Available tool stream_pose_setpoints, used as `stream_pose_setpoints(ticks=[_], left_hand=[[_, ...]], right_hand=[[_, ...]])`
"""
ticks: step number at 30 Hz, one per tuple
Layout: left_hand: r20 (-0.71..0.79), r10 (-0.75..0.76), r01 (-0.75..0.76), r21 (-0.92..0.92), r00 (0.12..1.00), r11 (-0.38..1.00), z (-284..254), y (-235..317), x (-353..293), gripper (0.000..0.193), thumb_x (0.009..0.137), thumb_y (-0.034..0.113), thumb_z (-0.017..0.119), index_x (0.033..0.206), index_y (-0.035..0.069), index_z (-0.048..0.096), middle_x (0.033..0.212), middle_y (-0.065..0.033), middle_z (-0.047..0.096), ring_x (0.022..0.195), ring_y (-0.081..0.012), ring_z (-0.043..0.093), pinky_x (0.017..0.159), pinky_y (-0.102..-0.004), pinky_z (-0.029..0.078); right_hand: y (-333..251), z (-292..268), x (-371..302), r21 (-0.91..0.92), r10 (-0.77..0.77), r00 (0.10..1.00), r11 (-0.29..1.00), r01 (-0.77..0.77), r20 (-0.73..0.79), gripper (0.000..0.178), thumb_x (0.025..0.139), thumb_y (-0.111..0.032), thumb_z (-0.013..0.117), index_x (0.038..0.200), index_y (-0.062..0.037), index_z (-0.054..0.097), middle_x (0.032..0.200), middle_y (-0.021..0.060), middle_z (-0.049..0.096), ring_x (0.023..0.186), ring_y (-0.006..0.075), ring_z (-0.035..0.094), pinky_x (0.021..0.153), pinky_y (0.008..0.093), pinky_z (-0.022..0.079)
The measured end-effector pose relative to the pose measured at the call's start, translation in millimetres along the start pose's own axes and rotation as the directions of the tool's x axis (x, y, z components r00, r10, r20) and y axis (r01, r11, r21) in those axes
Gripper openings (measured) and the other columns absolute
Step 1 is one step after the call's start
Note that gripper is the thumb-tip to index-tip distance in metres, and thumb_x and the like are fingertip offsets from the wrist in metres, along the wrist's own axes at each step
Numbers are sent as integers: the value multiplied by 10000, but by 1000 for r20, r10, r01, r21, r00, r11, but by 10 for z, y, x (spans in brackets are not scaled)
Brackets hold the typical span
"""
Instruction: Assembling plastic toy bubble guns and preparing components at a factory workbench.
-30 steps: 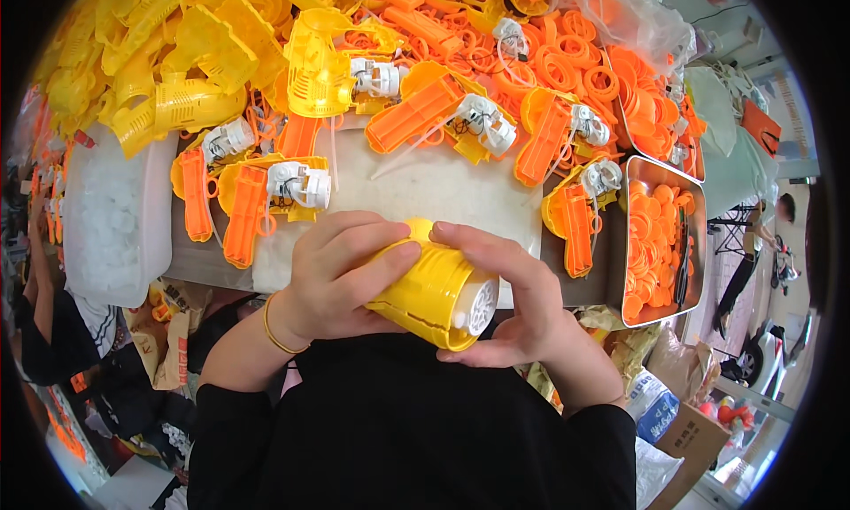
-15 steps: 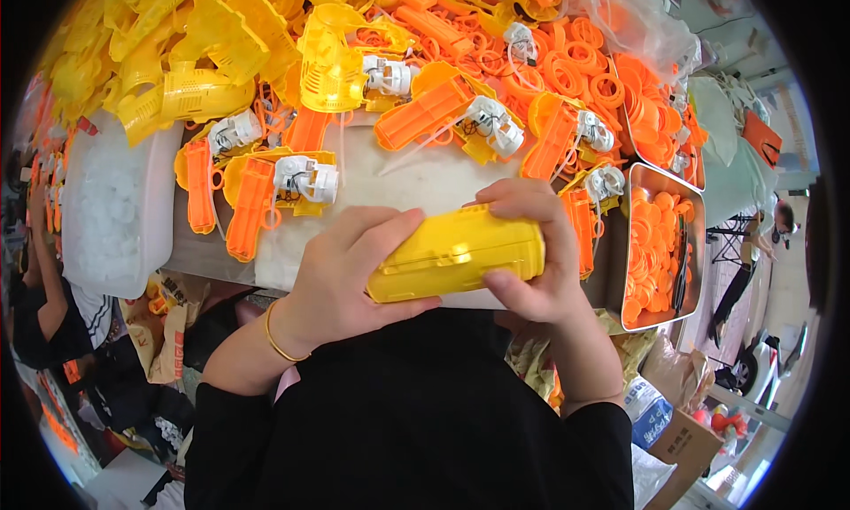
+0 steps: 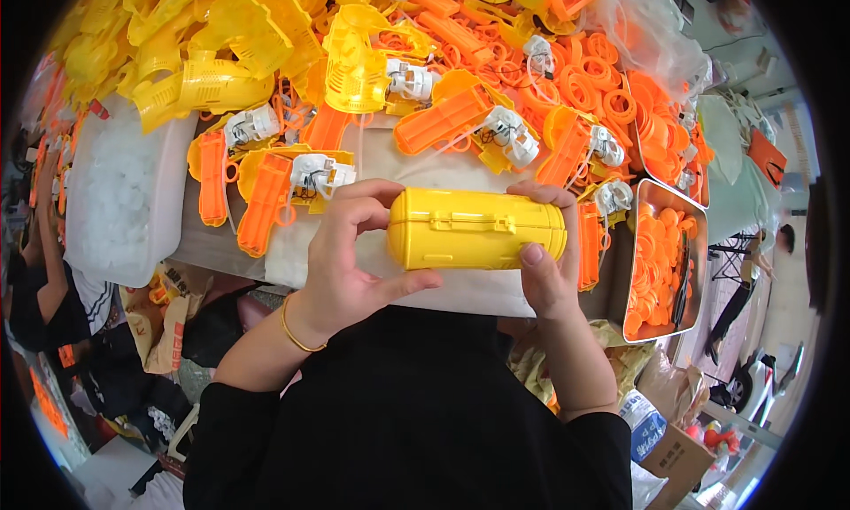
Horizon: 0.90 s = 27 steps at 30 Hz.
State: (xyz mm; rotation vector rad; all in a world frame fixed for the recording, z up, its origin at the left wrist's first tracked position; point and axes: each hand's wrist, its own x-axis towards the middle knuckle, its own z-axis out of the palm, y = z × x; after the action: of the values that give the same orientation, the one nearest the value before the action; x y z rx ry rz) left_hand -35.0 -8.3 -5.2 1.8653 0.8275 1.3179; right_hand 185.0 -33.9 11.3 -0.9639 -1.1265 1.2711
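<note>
Between my two hands is a yellow plastic cylinder-shaped housing (image 3: 469, 244), held level above the table's near edge, a seam and small clip-like ridges facing up. My left hand (image 3: 345, 253) grips its rounded left end, thumb below and fingers behind. My right hand (image 3: 553, 266) clasps the other end, thumb on the near face. Just beyond lie part-built units: an orange tray piece (image 3: 264, 204) with a white motor-like part (image 3: 319, 175) in a yellow shell, and another orange tray piece (image 3: 443, 120) beside a white wired part (image 3: 512, 138).
Yellow shells (image 3: 221, 41) are heaped at the far left, orange rings (image 3: 580, 81) at the far right. A white tub (image 3: 124, 200) stands left; a metal tray (image 3: 706, 244) of orange discs stands right. Another person's arm (image 3: 53, 262) shows at the left edge.
The yellow housing has been turned from a tilt to nearly level, its seam now facing up. My left hand has shifted its grip toward the rounded end. The whole view has shifted slightly.
</note>
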Motion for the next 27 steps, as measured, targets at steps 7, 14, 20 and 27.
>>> stream_pose_setpoints(ticks=[7, 14, 20, 27], left_hand=[[-77, -2, -2, -57, 997, 998, 95, -20, -61, 585, 668, 266, 821, 1027, 17, 431, 1182, -215, 502, 1033, -261, 573, 807, -310, 515], [77, 18, -33, 193, 997, 981, -22, 65, -57, 601, 706, 221, 792, 1119, 31, 399, 1247, -202, 434, 1117, -271, 511, 894, -345, 484], [70, -164, 168, -69, 984, 983, -75, 183, -18, 528, 720, 114, 773, 1114, 26, 433, 1290, -174, 402, 1128, -252, 502, 937, -346, 464], [105, -240, 257, -201, 965, 945, -112, 202, -2, 476, 734, 40, 734, 1088, 38, 416, 1268, -153, 378, 1176, -245, 460, 962, -365, 451]], right_hand=[[15, 27, -82, -77, 34, 998, 996, -38, -53, 644, 752, -388, 703, 1181, -58, 354, 1216, 159, 434, 1118, 236, 452, 959, 369, 373], [56, -34, -101, -78, -79, 996, 994, 83, 52, 581, 785, -187, 701, 1219, -28, 350, 1227, 150, 394, 1125, 229, 448, 952, 341, 384], [-57, -49, -94, -273, -78, 981, 954, 125, 175, 622, 758, -188, 731, 1226, -13, 361, 1220, 147, 401, 1107, 218, 459, 940, 334, 390], [-39, -31, -108, -334, -49, 986, 937, 101, 160, 693, 755, -323, 719, 1245, -13, 341, 1239, 167, 390, 1146, 245, 425, 974, 365, 361]])
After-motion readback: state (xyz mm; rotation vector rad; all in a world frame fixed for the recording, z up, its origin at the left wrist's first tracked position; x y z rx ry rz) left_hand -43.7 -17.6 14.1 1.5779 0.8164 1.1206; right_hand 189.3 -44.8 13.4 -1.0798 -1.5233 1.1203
